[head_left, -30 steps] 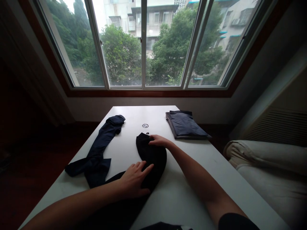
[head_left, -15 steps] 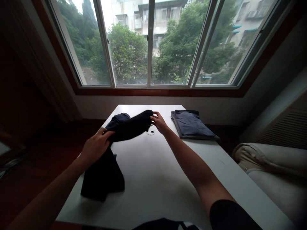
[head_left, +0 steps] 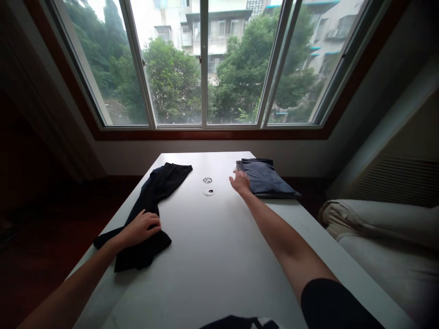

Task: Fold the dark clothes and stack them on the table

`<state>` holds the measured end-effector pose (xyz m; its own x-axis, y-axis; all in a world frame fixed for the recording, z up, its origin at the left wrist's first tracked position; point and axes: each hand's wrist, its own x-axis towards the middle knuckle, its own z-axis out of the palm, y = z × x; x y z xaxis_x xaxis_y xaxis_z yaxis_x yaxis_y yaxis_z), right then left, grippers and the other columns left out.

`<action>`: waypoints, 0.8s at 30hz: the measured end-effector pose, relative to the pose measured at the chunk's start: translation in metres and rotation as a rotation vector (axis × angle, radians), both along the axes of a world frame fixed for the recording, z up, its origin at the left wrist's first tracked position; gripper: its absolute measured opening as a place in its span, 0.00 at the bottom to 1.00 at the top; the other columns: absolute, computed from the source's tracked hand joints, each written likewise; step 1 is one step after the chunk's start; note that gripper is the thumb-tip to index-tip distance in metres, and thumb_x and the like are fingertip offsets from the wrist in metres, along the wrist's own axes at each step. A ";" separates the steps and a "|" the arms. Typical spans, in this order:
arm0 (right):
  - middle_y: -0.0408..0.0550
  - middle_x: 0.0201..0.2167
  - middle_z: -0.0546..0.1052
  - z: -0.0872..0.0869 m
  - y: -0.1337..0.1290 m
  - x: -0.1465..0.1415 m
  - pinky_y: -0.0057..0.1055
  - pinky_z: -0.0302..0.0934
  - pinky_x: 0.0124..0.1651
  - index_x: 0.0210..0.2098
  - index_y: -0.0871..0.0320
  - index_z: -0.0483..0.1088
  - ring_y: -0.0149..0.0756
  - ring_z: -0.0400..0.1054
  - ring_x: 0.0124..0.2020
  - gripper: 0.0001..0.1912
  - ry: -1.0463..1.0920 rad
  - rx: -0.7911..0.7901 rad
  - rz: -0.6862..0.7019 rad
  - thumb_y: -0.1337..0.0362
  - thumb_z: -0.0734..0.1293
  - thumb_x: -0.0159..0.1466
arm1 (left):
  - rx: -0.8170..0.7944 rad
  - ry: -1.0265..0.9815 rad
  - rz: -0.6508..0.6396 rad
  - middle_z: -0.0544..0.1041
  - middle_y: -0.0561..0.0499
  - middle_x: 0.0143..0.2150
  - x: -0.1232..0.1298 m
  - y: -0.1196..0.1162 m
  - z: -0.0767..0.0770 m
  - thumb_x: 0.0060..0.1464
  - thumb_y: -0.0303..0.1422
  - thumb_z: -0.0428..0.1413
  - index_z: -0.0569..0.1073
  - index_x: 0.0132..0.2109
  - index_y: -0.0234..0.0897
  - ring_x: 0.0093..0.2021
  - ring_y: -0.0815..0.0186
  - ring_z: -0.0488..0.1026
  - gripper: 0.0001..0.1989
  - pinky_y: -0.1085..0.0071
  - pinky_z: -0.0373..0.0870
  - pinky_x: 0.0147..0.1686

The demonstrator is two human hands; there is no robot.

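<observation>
A black garment (head_left: 146, 256), perhaps trousers, stretches loosely along the left side of the white table (head_left: 209, 256). Its far end narrows toward the back, and its near end spreads into two flaps. My left hand (head_left: 142, 227) rests on the middle of it with the fingers extended, not gripping. A dark blue piece of cloth (head_left: 147, 185) shows along its left edge. At the right, my right hand (head_left: 240, 182) hovers beside a folded stack of grey-blue clothes (head_left: 269, 178), its fingers apart and nothing in them. I cannot tell whether it touches the stack.
Two round inserts (head_left: 208, 192) are set in the tabletop between the hands. A pale padded seat (head_left: 380, 224) stands right of the table. Behind the far edge are a wall and a wide window (head_left: 206, 68). Dark cloth (head_left: 236, 322) shows at the bottom edge.
The raised part of the black garment has come down onto the table's left side. My right hand has let go of it and moved right, to the folded stack. My left hand's grip has loosened.
</observation>
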<state>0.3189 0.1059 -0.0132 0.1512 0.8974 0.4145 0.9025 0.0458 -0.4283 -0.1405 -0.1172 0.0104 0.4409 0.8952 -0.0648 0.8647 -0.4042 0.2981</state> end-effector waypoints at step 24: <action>0.52 0.39 0.79 0.014 -0.029 0.028 0.34 0.62 0.48 0.44 0.58 0.72 0.42 0.71 0.40 0.09 0.280 0.149 0.244 0.63 0.62 0.68 | -0.035 -0.321 -0.208 0.80 0.47 0.47 0.081 0.044 0.042 0.69 0.46 0.52 0.80 0.48 0.39 0.44 0.61 0.75 0.18 0.68 0.72 0.46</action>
